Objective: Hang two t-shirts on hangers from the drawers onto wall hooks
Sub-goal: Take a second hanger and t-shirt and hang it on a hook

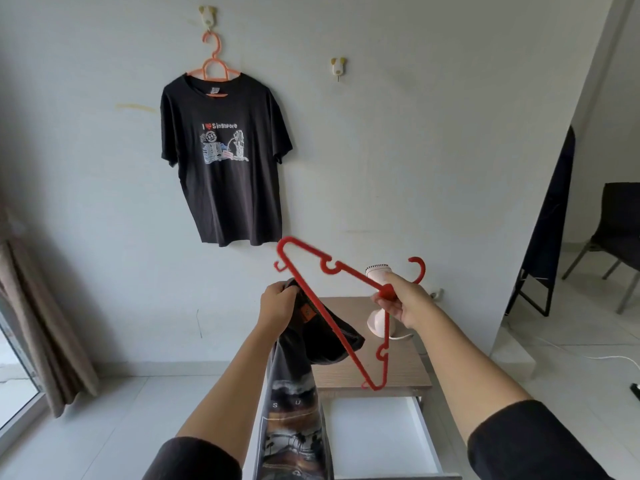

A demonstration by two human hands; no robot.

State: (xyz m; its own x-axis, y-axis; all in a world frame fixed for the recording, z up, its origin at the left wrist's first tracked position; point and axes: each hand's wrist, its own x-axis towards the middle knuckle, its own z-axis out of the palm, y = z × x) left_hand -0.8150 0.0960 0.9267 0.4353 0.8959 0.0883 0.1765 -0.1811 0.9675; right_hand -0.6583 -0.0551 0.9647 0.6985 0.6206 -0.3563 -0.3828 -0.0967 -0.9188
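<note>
A person's right hand [401,299] pinched a red hanger [328,265] at the base of its hook, just right of the frame's centre. The left hand [277,303], level with it and a little to its left, gripped the bunched collar of a dark printed t-shirt [294,410]. The hanger lay between and below the two hands. Its hook curled towards the upper right beyond the right hand's knuckles, and its long bar ran on a slant from upper centre to lower right. That bar crossed in front of the gathered collar just beside the left hand; whether it passed through the neck opening could not be told. The shirt hung straight down from the left hand to the bottom edge of the frame, print facing the camera. Below the hands an open drawer [426,434] showed a white floor, with the shirt's lower part hanging in front of its left side. A small white appliance [379,320] stood on the wooden cabinet top [398,368] above the drawer, partly hidden by the right hand. In the upper left, a black souvenir t-shirt [225,174] hung flat against the wall on an orange hanger [214,64] from a wall hook [207,15]. A second hook [338,66] sat to its right and lower. A dark chair [616,230] stood at the far right and a curtain [34,323] hung at the far left.
</note>
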